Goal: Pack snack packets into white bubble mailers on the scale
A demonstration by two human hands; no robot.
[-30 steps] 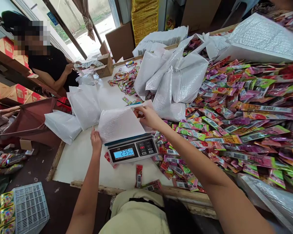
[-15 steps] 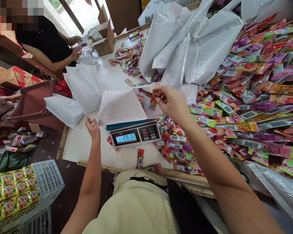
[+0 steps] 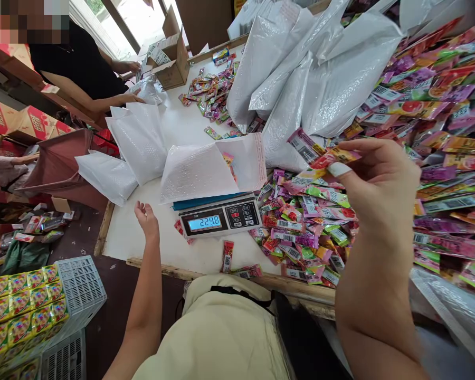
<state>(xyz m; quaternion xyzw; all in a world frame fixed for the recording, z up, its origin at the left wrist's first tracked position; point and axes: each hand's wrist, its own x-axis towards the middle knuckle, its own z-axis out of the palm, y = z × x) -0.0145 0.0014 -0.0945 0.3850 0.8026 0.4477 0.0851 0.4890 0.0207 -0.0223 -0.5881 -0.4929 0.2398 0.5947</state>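
Observation:
My right hand pinches a few small candy packets above the loose pile of packets right of the scale. Left of the digital scale, my left hand hovers with nothing in it, fingers loosely curled and apart. On the scale lies a white bubble mailer over a teal surface. The mailer's mouth faces right, and some colourful packets show inside it. The lit display seems to read about 224.8.
Filled white bubble mailers lean at the back right beside a large heap of packets. More mailers stand at left. Across the table a person in black handles a plastic bag near a cardboard box. Crates stand lower left.
My right hand has moved from the mailer's mouth to the right, over the pile, with packets in its fingers. The scale's displayed number has dropped. My left hand has barely moved.

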